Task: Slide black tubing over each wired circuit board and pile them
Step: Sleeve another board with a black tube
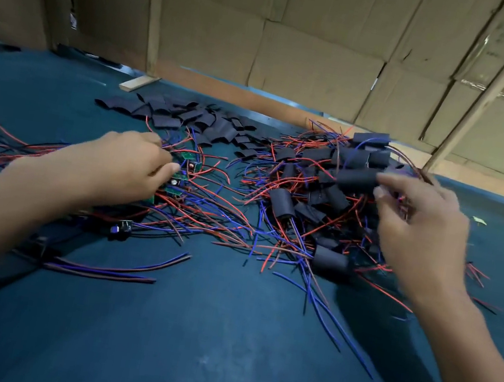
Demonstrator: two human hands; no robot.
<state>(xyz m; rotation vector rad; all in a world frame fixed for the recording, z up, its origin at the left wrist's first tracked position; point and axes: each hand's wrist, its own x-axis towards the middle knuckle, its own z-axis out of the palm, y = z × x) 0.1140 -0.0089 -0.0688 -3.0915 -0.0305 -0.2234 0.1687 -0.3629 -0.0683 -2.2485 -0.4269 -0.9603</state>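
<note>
Forearms enter from the lower corners over a dark teal, felt-like table (219, 335). At centre left, the left hand (128, 163) curls its fingers into the bare boards (179, 178), small green rigid rectangles trailing thin, springy red and blue wires; whether it grips one cannot be told. At centre right, the blurred right hand (418, 225) pinches a sleeved board (358, 177) between thumb and fingers above the finished pile (309, 200) of matte black cylinders. Cut tubing pieces (183, 116), flattened and soft-looking, lie at upper centre. Likely hazards: interlaced leads may drag neighbouring boards when one is lifted, and a loose sleeve may slip off when dropped on the pile. Corrugated cardboard panels (301, 49) fill the upper frame.
</note>
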